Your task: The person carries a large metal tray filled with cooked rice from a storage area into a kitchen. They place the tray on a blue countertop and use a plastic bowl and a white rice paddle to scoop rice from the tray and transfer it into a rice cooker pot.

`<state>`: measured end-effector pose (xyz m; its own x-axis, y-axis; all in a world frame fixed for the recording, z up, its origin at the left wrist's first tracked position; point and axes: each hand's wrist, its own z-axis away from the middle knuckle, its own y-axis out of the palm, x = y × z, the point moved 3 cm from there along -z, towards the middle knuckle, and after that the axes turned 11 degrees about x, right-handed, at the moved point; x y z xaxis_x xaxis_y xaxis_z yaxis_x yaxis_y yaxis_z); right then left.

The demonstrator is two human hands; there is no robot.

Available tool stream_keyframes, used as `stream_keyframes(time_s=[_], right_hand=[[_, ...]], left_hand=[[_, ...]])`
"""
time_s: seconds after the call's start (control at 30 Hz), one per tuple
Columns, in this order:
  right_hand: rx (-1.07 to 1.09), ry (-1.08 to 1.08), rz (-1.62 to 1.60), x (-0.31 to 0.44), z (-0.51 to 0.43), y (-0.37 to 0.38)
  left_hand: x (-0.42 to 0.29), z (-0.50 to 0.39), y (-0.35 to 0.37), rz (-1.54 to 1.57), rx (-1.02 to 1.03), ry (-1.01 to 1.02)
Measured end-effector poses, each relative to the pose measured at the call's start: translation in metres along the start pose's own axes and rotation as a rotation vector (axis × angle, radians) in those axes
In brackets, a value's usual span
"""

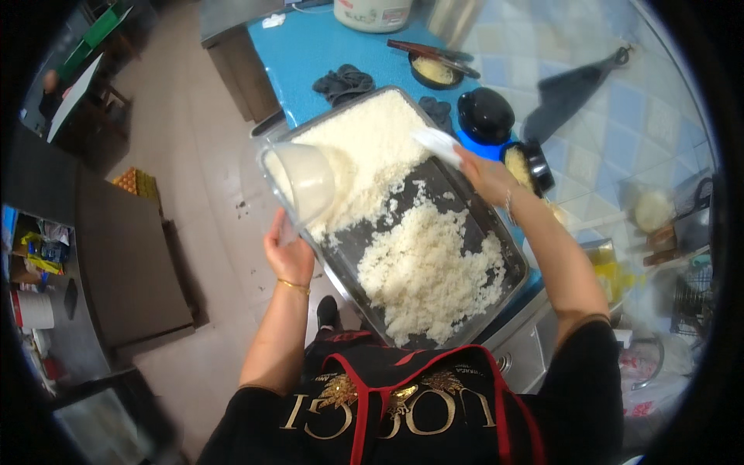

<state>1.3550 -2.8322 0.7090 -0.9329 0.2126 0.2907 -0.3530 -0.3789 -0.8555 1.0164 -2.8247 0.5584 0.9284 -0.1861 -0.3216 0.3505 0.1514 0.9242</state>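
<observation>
A dark rectangular metal tray (343,290) lies before me. Steamed white rice (366,133) covers its far part in a flat layer, and a loose heap of rice (430,267) sits in the near part. My left hand (289,250) grips the rim of a clear plastic container (308,180), tilted over the tray's left edge, with rice seen inside it. My right hand (485,174) holds a white flat paddle or scoop (436,143) whose end is at the upper right of the rice layer.
On the blue counter (290,52) stand a pale bucket (372,14), dark cloths (344,83) and a black bowl of shredded food (434,71) with tongs or sticks across it. Right of the tray are a black lidded pot (486,114) and another black bowl (537,165). Tiled wall lies beyond.
</observation>
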Motion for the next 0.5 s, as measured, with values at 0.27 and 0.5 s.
stream_keyframes(time_s=[0.27,0.5], right_hand=[[0.14,0.126,-0.13,-0.041,-0.105,0.073],[0.31,0.283,0.033,-0.03,-0.011,0.099]], left_hand=[[0.002,-0.002,-0.008,-0.053,-0.039,0.002],[0.004,-0.005,-0.012,-0.03,-0.017,0.005]])
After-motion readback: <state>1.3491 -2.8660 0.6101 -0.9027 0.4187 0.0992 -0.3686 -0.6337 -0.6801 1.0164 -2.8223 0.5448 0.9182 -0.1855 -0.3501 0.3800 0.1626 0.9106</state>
